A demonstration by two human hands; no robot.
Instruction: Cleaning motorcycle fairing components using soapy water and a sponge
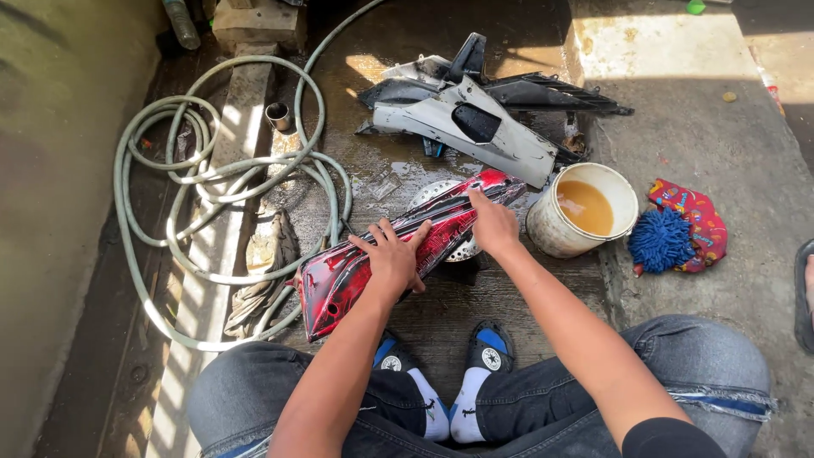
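While the wet concrete floor (pixel 475 322) is spreading dark under everything, the person is squatting over a red and black motorcycle fairing panel (pixel 381 254), apparently washing or wiping it. Beyond the panel, grey and white body panels (pixel 475 119) are lying; left of it, a coiled hose (pixel 212 178); right of it, a white bucket (pixel 585 212) of brownish water. The left hand (pixel 392 259) is lying flat across the panel's middle, steadying it; the right hand (pixel 493 225) is pressing closed-fingered on its far end. Going on would need firm support.
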